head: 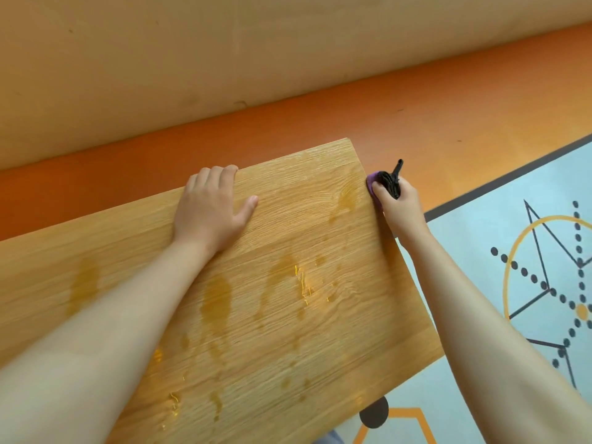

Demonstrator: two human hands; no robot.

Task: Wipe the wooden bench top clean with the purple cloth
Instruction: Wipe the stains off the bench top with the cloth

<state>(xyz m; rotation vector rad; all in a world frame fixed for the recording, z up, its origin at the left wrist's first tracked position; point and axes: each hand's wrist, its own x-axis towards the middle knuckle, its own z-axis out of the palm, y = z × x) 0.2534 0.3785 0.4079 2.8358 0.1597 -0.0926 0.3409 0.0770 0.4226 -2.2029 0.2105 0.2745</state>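
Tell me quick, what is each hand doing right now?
Left hand: open, flat on the wooden bench top, holding nothing.
Right hand: closed on the purple cloth and a black thing at the bench's end edge.

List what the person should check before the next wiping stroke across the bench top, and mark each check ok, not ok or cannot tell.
1. Purple cloth gripped in right hand: ok.
2. Cloth on the bench top: not ok, it sits at the right end edge.
3. Left hand flat, steadying the bench: ok.
4. Wet patches all wiped: not ok, several remain.
5. Black object held with the cloth, clear of the wood: cannot tell.
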